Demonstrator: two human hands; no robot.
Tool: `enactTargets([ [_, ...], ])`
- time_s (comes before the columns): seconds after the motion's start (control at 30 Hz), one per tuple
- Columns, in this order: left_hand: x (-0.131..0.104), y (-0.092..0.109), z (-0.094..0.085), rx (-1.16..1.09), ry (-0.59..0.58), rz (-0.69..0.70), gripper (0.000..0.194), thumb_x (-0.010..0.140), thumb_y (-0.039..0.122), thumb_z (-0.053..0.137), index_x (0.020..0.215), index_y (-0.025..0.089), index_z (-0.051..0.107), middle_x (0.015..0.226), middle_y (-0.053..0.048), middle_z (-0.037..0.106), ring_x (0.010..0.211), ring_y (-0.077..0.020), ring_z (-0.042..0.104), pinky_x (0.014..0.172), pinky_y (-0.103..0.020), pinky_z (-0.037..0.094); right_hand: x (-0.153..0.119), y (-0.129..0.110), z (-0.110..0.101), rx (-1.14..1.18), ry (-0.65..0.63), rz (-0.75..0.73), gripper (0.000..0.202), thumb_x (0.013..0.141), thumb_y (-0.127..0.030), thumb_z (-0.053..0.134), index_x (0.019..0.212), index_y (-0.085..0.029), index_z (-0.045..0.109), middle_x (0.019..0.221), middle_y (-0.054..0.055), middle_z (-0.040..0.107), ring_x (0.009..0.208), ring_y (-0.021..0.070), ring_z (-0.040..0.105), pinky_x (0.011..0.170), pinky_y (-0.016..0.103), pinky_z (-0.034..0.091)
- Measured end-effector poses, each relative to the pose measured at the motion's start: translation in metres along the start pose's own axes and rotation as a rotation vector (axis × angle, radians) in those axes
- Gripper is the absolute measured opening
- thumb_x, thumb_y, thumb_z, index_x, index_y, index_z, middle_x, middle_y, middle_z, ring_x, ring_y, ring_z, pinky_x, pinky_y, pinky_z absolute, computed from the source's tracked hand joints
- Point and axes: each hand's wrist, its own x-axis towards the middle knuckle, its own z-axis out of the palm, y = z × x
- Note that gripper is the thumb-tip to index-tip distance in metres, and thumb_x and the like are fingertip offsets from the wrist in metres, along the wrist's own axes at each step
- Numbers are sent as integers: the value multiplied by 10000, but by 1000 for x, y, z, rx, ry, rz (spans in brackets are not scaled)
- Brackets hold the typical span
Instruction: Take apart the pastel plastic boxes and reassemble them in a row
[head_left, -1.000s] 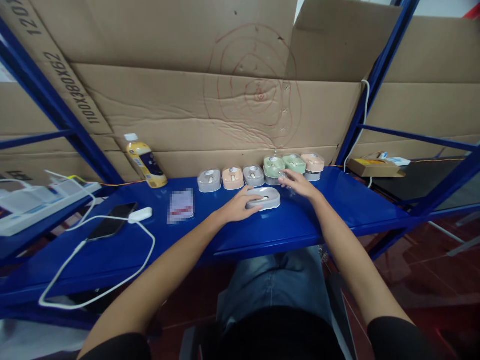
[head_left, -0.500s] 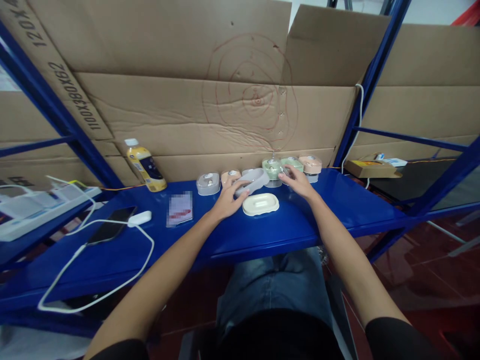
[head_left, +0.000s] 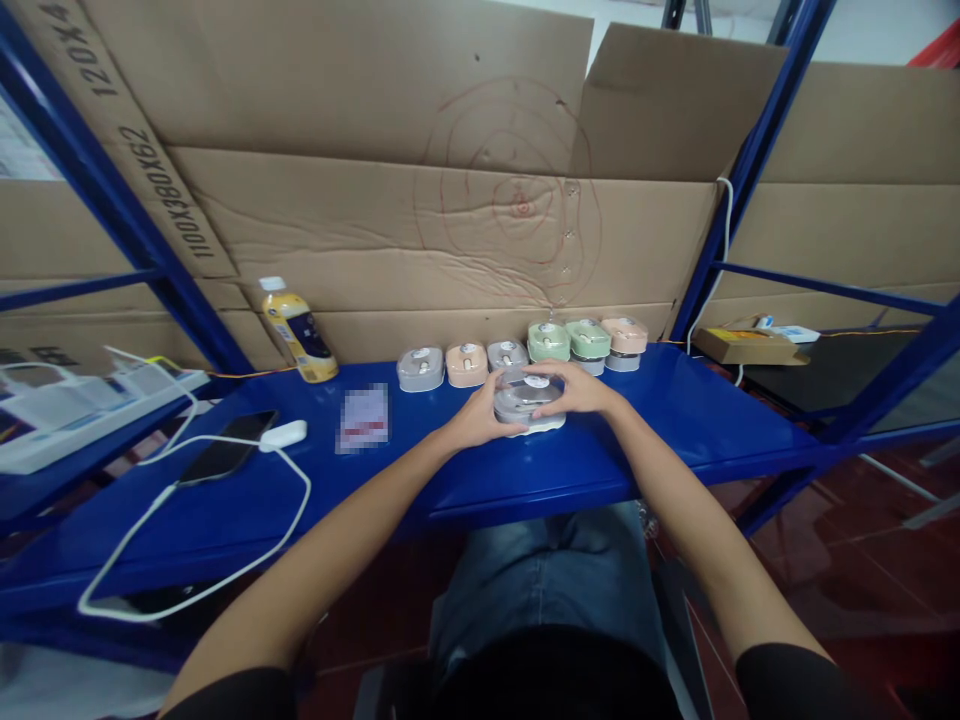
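A small rounded grey box with a transparent lid [head_left: 517,385] is between my two hands above the front half of the desk. My left hand [head_left: 477,412] wraps its left side, the thumb along the front. From the right, my right hand [head_left: 583,388] curls over the lid and far edge. Directly below the box shows the rim of a cream oval tray [head_left: 553,422], mostly covered. Just behind stand a grey box [head_left: 508,354], a peach box [head_left: 466,364] and a green box [head_left: 548,341].
Farther left are another grey box [head_left: 420,369], a blurred-out flat item [head_left: 364,418], a yellow drink bottle [head_left: 300,332] and a black phone [head_left: 228,446] with a white cable. To the right, green [head_left: 589,339] and peach [head_left: 625,335] boxes sit stacked. Cardboard [head_left: 360,220] walls the back.
The grey tray in my left hand and the clear piece in my right hand have come together over the cream tray. My right hand moved left and nearer, away from the green boxes.
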Motion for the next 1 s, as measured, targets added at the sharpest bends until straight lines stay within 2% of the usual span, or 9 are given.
enactTargets([
  [0.2, 0, 5, 5, 8, 19, -32, 1250, 660, 456, 898, 1627, 205, 146, 1533, -211, 503, 1434, -422, 488, 1177, -601, 401, 7, 4, 10, -5, -61, -22, 812, 675, -524, 915, 1411, -306, 653, 1308, 75, 708, 1200, 296, 660, 1054, 462, 512],
  [0.33, 0, 8, 6, 29, 0, 3, 1220, 664, 414, 891, 1631, 222, 172, 1607, -201, 412, 1481, -447, 414, 1201, -622, 371, 8, 3, 9, 34, -112, -32, 774, 714, -507, 894, 1421, -317, 643, 1307, 56, 715, 1200, 284, 667, 1063, 448, 514],
  [0.53, -1, 9, 10, 70, -38, 58, 1140, 714, 426, 853, 1624, 212, 202, 1621, -212, 362, 1505, -455, 365, 1218, -646, 343, 4, 4, 9, 20, -102, 20, 811, 683, -508, 912, 1417, -288, 646, 1294, 71, 716, 1176, 293, 675, 1056, 466, 518],
  [0.7, -4, 9, 10, 104, -67, 121, 1026, 784, 441, 806, 1612, 223, 243, 1580, -198, 410, 1475, -415, 424, 1197, -610, 395, 3, 4, 8, -11, -111, 25, 848, 655, -537, 917, 1406, -245, 654, 1238, 89, 720, 1116, 294, 682, 1019, 464, 529],
  [0.83, -2, 6, 5, 82, -91, 133, 1049, 759, 483, 837, 1601, 217, 272, 1584, -195, 424, 1461, -404, 446, 1200, -580, 402, 2, 3, 10, -75, -121, 32, 892, 644, -572, 913, 1420, -227, 642, 1196, 108, 708, 1085, 306, 678, 985, 476, 540],
  [1.0, -1, 7, 0, 76, -58, 135, 944, 733, 384, 838, 1545, 239, 377, 1509, -139, 539, 1389, -369, 532, 1160, -541, 450, -1, 9, 16, -27, -61, 40, 949, 603, -586, 929, 1437, -260, 615, 1313, 115, 674, 1191, 329, 647, 1055, 516, 511],
])
